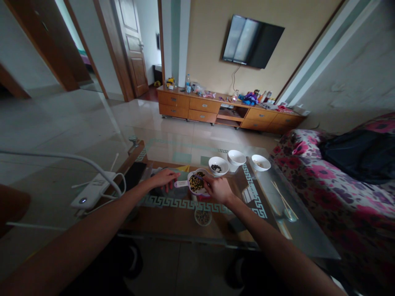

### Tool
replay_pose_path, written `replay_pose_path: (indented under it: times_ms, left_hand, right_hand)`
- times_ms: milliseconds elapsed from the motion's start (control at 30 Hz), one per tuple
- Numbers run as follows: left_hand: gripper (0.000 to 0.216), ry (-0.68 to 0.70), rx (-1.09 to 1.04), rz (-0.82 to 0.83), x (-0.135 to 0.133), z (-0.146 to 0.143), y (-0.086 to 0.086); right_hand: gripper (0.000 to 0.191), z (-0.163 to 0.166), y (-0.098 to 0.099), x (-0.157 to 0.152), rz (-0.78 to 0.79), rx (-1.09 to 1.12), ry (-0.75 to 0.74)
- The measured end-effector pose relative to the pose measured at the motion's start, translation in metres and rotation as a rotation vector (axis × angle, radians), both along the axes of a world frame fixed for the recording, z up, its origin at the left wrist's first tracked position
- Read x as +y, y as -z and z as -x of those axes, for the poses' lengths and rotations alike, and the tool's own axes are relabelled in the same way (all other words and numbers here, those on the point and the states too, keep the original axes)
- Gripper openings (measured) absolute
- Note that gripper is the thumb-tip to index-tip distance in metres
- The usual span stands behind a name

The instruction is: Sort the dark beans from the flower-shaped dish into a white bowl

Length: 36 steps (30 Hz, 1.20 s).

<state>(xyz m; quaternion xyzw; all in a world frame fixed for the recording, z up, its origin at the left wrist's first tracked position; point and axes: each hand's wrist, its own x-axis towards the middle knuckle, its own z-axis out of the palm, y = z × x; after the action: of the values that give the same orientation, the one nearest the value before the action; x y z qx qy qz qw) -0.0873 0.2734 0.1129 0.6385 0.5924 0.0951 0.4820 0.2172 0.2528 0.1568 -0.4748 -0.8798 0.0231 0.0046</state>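
A white dish with a purple rim (189, 190) and a labelled handle (182, 183) sits on the glass table, holding yellow and dark beans or grains (195, 182). My right hand (218, 190) is closed on a thin purple stick-like tool (197, 176), its tip over the beans. Just left of the handle, my left hand (165, 179) has its fingers apart and holds nothing; I cannot tell whether it touches the handle. Behind the dish stands a white bowl (219, 171) with dark beans. To its right are another white bowl (237, 158) and one with pale contents (261, 163).
Nearer me shows a round shape with speckled contents (203, 217), perhaps under the glass. Chopsticks (285, 199) lie right. A white power strip (94, 190) with cables is left. A flowered sofa (342, 193) borders the table; a cluttered cabinet (202, 109) stands beyond.
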Motion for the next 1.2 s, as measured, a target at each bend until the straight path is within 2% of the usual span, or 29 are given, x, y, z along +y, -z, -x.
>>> replay_pose_path:
  times_ms: [167,433,633,767,1033,1200]
  left_hand:
    - [0.048,-0.002,-0.002,0.004,-0.001,0.0,-0.002]
    - [0.049,0.007,-0.009,-0.005,0.001,0.001,0.002]
    - [0.047,0.001,-0.006,0.0,0.0,-0.001,0.001]
    - [0.045,-0.004,0.0,0.003,-0.001,-0.002,-0.003]
    - [0.046,0.002,-0.006,-0.003,-0.001,0.0,-0.001]
    - [0.047,0.005,-0.01,-0.006,0.0,0.0,0.0]
  right_hand:
    - [0.045,-0.016,-0.001,0.011,-0.091,0.041,0.076]
    - [0.044,-0.064,-0.002,0.04,-0.214,0.002,0.399]
    - [0.046,-0.07,-0.003,0.041,-0.256,0.037,0.431]
    - [0.049,-0.064,-0.003,0.037,-0.234,0.024,0.389]
    - [0.046,-0.028,0.005,0.016,-0.049,0.022,0.044]
    - [0.047,-0.009,0.008,0.004,0.036,-0.054,-0.015]
